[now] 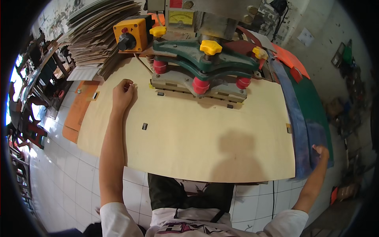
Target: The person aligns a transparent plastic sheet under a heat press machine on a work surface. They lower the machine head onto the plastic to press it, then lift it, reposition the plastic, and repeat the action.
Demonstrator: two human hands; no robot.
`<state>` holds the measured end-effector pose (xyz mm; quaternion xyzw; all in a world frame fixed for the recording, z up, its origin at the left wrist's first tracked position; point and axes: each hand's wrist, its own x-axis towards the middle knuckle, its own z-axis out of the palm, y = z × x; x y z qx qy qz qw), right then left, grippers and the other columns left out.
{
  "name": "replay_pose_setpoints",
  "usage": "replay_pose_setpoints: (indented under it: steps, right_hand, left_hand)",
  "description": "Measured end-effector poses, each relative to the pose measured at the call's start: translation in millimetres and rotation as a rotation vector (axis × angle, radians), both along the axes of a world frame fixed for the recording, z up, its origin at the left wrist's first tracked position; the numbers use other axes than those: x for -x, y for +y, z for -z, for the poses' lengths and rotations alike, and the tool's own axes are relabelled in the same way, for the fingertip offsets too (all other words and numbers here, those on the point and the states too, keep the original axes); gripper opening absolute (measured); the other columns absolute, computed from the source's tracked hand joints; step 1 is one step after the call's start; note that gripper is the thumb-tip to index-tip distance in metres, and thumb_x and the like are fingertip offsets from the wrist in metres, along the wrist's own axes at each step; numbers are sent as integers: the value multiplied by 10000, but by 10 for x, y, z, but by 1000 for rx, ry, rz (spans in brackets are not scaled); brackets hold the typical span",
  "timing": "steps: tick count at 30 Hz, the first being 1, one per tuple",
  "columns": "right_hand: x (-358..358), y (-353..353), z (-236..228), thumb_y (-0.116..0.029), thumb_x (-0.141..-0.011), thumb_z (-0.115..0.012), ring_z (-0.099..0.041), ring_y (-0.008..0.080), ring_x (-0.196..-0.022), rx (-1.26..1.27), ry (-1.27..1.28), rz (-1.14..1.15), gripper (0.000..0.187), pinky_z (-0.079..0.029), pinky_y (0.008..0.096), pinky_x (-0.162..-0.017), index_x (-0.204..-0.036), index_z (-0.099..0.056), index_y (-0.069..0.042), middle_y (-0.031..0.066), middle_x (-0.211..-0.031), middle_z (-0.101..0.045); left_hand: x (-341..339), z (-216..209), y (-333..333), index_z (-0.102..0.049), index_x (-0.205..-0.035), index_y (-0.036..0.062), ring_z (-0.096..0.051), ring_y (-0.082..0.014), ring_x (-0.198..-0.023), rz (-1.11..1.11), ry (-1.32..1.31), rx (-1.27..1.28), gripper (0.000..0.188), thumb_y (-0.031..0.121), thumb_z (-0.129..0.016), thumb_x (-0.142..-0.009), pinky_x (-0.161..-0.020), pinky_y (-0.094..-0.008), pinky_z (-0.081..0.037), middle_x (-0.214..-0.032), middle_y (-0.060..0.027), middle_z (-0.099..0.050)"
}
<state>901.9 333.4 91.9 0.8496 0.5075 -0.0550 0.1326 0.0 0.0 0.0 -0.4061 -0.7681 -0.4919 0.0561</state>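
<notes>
My left hand (123,94) is over the left part of a large cream board (185,138), left of the press. Its fingers are pinched together at a tiny pale bit that I cannot make out. Out at the right, my right hand (322,152) grips the near end of a blue sheet (302,138), thumb on top and the other fingers mostly hidden. The sheet hangs along the board's right edge, over a green sheet (310,98). A press head (201,67) with a green frame, yellow knobs and red cushions stands over the board's far side.
Small dark pieces (145,126) sit on the board. A tall stack of thin sheets (94,39) rises at the back left, beside a yellow control box (132,34). Orange material (81,112) pokes out under the board's left edge. More orange sheets (290,59) lie back right.
</notes>
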Motion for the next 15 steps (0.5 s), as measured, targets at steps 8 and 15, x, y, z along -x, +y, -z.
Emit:
replay_pose_setpoints:
  steps: [8, 15]
  right_hand:
    - [-127, -231, 100, -303, -890, -743, -699, 354, -1014, -276, 91, -182, 453, -559, 436, -849, -1211, -678, 11, 213, -1168, -701]
    - [-224, -320, -22, -189, -795, -833, -716, 282, -840, -285, 406, -176, 487, -581, 421, -685, -1213, -678, 7, 190, -1087, -719]
  left_hand:
    - [-1, 18, -9, -680, -990, -3, -679, -225, -734, 20, 1, -5, 202, 164, -654, -879, -723, -338, -531, -806, -131, -701]
    - [-8, 39, -30, -681, -994, -9, -679, -209, -744, 47, -6, -30, 193, 152, -647, -895, -729, -332, -529, -813, -141, -702]
